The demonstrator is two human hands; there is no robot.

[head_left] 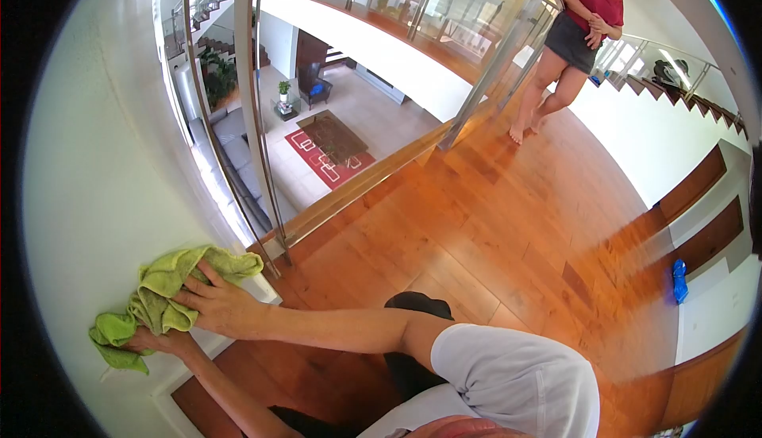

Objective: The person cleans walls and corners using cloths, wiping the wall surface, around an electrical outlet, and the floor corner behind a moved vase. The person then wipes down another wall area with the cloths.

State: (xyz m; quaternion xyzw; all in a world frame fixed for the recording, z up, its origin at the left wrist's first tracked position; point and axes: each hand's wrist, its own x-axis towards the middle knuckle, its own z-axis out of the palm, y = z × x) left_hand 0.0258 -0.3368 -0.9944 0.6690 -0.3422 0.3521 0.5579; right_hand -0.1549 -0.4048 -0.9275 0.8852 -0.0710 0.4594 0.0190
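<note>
Green cloth [159, 291], bunched and creased, is held against the pale wall [87, 200] by the right hand [226, 304] and the left hand [159, 341], which are set close together. The upper part is pressed by the right hand with its fingers spread, their tips partly lost among the folds. A brighter part is touched by the left hand, just below; its fingers are mostly covered, so whether they are clenched or flat cannot be told.

The wiping is judged to be in hand, as the cloth is laid on the wall near the metal-framed railing [254, 104]. No border between wiped and unwiped surface is shown, so how much has been done or left cannot be told.

The cloth is coloured a dull yellow-green above, with darker, perhaps damp patches, and a clear lime below. Whether 1 cloth or 2 are held cannot be made out.

Farther out, the right shoulder is covered by a white sleeve [524, 374], with a glossy wooden floor [444, 208] seen beyond. Past the railing, a red rug [309, 156] is laid in a lower room. On the wooden floor, 1 other person [571, 41] is seen barefoot, that person's hands [595, 30] brought together at the waist.
</note>
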